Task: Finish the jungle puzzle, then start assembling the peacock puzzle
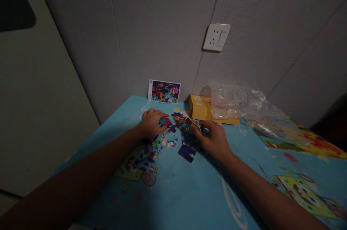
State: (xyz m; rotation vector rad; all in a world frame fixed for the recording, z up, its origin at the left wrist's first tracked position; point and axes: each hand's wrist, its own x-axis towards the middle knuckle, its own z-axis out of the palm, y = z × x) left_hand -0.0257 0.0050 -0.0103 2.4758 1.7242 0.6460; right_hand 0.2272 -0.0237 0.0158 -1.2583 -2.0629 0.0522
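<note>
Puzzle pieces lie between two hands

The right hand pinches one piece; whether the left hand, curled over others, grips any, I cannot tell. Beyond the right hand sits a yellow box, its contents hidden, partly under a clear plastic bag.

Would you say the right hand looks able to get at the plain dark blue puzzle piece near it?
Probably yes: the dark blue puzzle piece lies close to the right hand, and nothing appears to cover it.
</note>
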